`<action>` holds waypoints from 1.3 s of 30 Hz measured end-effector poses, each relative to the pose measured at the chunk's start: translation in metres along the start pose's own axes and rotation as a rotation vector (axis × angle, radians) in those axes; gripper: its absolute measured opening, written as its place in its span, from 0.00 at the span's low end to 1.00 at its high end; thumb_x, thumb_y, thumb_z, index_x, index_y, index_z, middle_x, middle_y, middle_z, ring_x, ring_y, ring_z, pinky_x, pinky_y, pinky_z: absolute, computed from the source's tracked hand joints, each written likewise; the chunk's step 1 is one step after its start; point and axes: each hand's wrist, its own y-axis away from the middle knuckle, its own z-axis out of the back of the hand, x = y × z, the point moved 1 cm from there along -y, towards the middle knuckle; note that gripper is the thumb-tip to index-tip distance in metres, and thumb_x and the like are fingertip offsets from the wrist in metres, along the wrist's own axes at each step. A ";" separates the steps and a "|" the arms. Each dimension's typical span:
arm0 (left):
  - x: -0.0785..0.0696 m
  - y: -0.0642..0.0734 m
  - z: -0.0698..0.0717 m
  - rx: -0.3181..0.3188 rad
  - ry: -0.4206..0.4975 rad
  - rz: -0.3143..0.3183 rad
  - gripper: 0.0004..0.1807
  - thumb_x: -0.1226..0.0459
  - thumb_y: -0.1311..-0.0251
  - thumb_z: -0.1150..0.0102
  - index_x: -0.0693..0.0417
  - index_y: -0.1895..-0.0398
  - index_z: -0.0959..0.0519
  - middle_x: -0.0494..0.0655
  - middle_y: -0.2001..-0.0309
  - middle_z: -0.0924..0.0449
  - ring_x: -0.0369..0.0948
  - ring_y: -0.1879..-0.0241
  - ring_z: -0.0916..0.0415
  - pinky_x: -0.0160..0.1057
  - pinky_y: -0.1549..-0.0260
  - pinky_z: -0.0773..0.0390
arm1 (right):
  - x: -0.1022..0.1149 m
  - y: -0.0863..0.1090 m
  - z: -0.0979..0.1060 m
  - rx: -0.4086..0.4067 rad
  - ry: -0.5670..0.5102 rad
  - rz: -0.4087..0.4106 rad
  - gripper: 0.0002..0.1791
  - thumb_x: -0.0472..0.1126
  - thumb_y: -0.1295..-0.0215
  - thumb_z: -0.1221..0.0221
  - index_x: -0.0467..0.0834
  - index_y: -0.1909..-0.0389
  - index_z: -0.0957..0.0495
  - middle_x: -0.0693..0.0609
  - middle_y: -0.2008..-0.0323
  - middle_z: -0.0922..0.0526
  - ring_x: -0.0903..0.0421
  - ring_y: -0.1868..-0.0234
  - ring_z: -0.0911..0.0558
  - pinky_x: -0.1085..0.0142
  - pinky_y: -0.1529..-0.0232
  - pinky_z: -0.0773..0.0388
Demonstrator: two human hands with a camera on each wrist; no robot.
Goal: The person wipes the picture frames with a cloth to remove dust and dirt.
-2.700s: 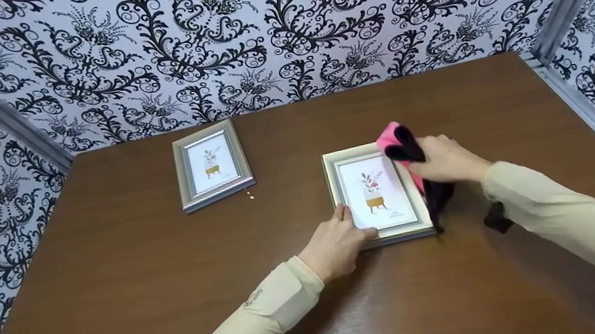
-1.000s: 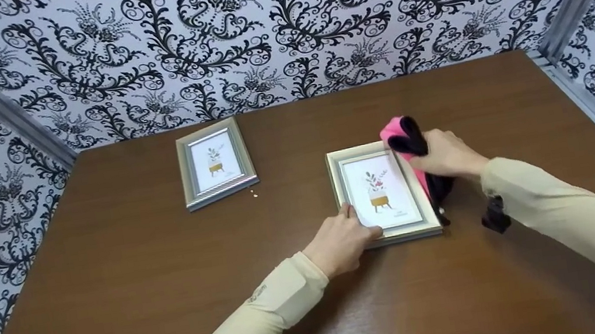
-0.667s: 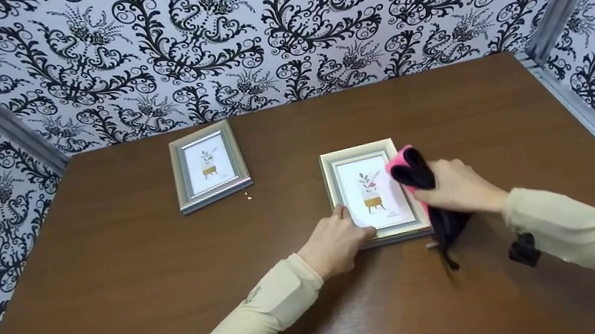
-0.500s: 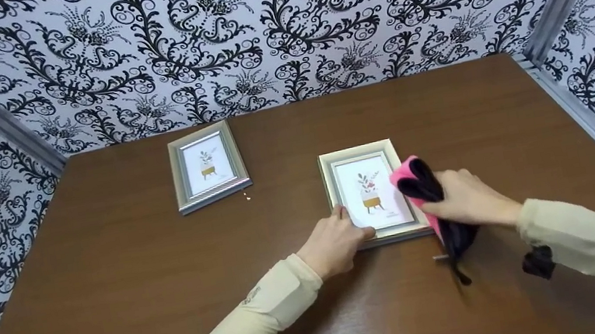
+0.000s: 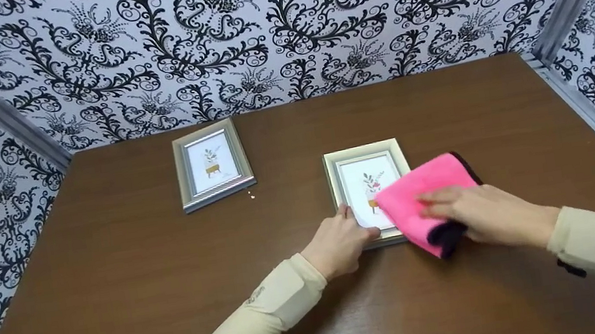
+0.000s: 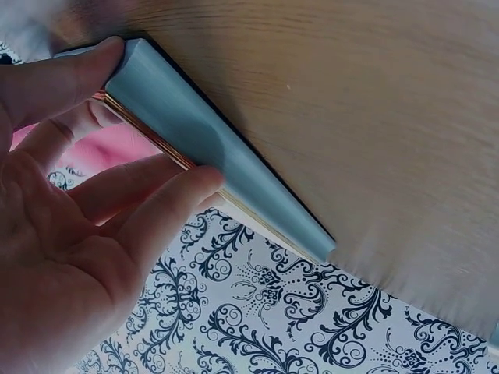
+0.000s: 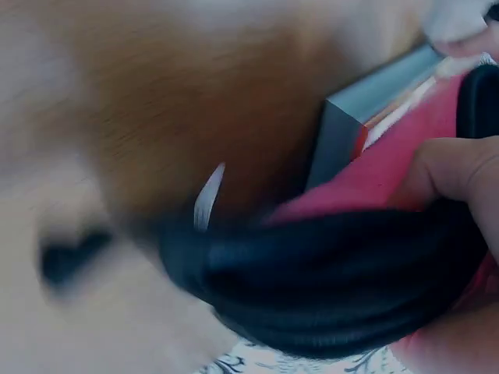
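Note:
A cream picture frame (image 5: 363, 150) with a plant print lies face up on the table, right of the middle in the head view. My left hand (image 5: 338, 241) holds its near left corner, fingers along the left side and thumb at the front edge. In the left wrist view the grey side of the frame (image 6: 234, 156) sits between that thumb and fingers. My right hand (image 5: 487, 215) grips a folded pink cloth (image 5: 429, 177) with black trim, which covers the frame's near right part. The right wrist view shows the cloth's black edge (image 7: 327, 273) bunched, partly blurred.
A second, silver-gold picture frame (image 5: 242, 160) lies further back on the left. Small light specks (image 5: 252, 195) sit on the brown table (image 5: 132, 286) in front of it. Black-and-white patterned walls (image 5: 219, 37) enclose the back and sides.
My right hand slid the cloth down the frame's right side, then turned it flat, pink face up, over the near right part. The left hand keeps its hold; the frame stays put.

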 end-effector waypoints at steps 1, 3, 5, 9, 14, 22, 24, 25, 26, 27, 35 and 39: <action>0.000 0.000 0.000 -0.001 -0.001 -0.001 0.15 0.63 0.52 0.32 0.39 0.59 0.18 0.56 0.65 0.20 0.51 0.57 0.25 0.42 0.76 0.18 | 0.001 0.001 0.000 0.003 0.030 0.040 0.30 0.23 0.56 0.35 0.38 0.46 0.20 0.43 0.44 0.21 0.43 0.43 0.24 0.47 0.53 0.23; 0.000 0.000 0.000 -0.001 0.001 -0.003 0.15 0.63 0.52 0.32 0.39 0.59 0.18 0.56 0.65 0.20 0.51 0.56 0.25 0.42 0.76 0.18 | 0.002 0.002 -0.001 -0.002 0.095 0.115 0.28 0.25 0.55 0.33 0.39 0.47 0.19 0.45 0.47 0.19 0.44 0.44 0.23 0.49 0.52 0.23; 0.000 0.000 0.000 0.000 0.006 -0.006 0.15 0.63 0.52 0.32 0.39 0.59 0.18 0.57 0.64 0.20 0.51 0.56 0.26 0.42 0.75 0.18 | 0.000 0.002 -0.002 0.001 0.170 0.155 0.26 0.28 0.53 0.31 0.40 0.49 0.18 0.47 0.50 0.18 0.45 0.45 0.22 0.50 0.50 0.23; 0.000 0.000 0.000 0.007 0.010 -0.009 0.15 0.63 0.52 0.32 0.40 0.58 0.18 0.57 0.63 0.20 0.50 0.57 0.27 0.42 0.75 0.18 | -0.008 -0.006 -0.005 0.043 0.320 0.157 0.22 0.30 0.49 0.32 0.41 0.50 0.18 0.47 0.50 0.17 0.46 0.46 0.22 0.53 0.48 0.24; 0.001 0.001 -0.001 0.007 -0.011 -0.006 0.15 0.62 0.51 0.32 0.39 0.59 0.19 0.57 0.62 0.20 0.50 0.57 0.26 0.41 0.75 0.18 | -0.030 -0.029 -0.007 0.085 0.426 0.128 0.21 0.29 0.44 0.36 0.40 0.47 0.19 0.46 0.47 0.19 0.45 0.43 0.23 0.53 0.44 0.27; 0.000 0.000 -0.001 0.021 -0.014 -0.012 0.17 0.61 0.53 0.30 0.39 0.58 0.18 0.62 0.58 0.20 0.53 0.52 0.25 0.41 0.72 0.18 | -0.070 -0.062 -0.008 0.136 0.427 -0.001 0.21 0.28 0.38 0.43 0.37 0.43 0.24 0.41 0.42 0.24 0.40 0.41 0.26 0.47 0.41 0.32; 0.001 0.001 -0.001 0.024 -0.016 -0.010 0.17 0.61 0.54 0.29 0.39 0.58 0.18 0.60 0.59 0.20 0.52 0.53 0.25 0.41 0.73 0.18 | -0.078 -0.071 -0.010 0.123 0.406 -0.011 0.20 0.27 0.37 0.44 0.36 0.43 0.24 0.40 0.42 0.24 0.40 0.42 0.26 0.47 0.41 0.32; 0.000 0.000 -0.001 0.024 -0.016 -0.011 0.17 0.60 0.54 0.29 0.39 0.58 0.18 0.60 0.59 0.20 0.52 0.54 0.25 0.41 0.73 0.18 | -0.082 -0.073 -0.010 0.113 0.390 -0.014 0.20 0.27 0.37 0.45 0.35 0.44 0.24 0.40 0.42 0.24 0.40 0.42 0.26 0.47 0.42 0.31; 0.000 0.000 -0.001 0.025 -0.016 -0.011 0.17 0.60 0.54 0.29 0.39 0.58 0.18 0.60 0.59 0.20 0.52 0.54 0.25 0.41 0.73 0.18 | -0.085 -0.075 -0.010 0.101 0.373 -0.012 0.19 0.27 0.37 0.45 0.35 0.44 0.23 0.39 0.43 0.23 0.40 0.42 0.25 0.48 0.42 0.30; 0.000 -0.001 -0.001 0.025 -0.016 -0.011 0.17 0.60 0.54 0.29 0.39 0.58 0.18 0.60 0.59 0.20 0.51 0.55 0.25 0.41 0.73 0.18 | -0.087 -0.076 -0.010 0.088 0.352 -0.005 0.19 0.26 0.37 0.45 0.34 0.45 0.23 0.39 0.43 0.23 0.40 0.42 0.25 0.48 0.43 0.29; -0.001 -0.002 -0.001 0.022 -0.017 -0.005 0.15 0.61 0.53 0.30 0.39 0.59 0.18 0.57 0.62 0.21 0.51 0.55 0.26 0.41 0.72 0.18 | -0.086 -0.056 -0.008 0.085 0.167 0.058 0.28 0.20 0.52 0.39 0.36 0.45 0.22 0.42 0.45 0.21 0.41 0.42 0.25 0.47 0.48 0.25; -0.001 -0.001 -0.001 0.001 -0.018 -0.009 0.15 0.63 0.55 0.30 0.39 0.60 0.17 0.56 0.64 0.20 0.51 0.56 0.25 0.40 0.73 0.18 | -0.071 -0.042 -0.006 0.096 0.079 0.123 0.27 0.22 0.53 0.34 0.38 0.48 0.19 0.43 0.46 0.20 0.43 0.43 0.23 0.48 0.48 0.25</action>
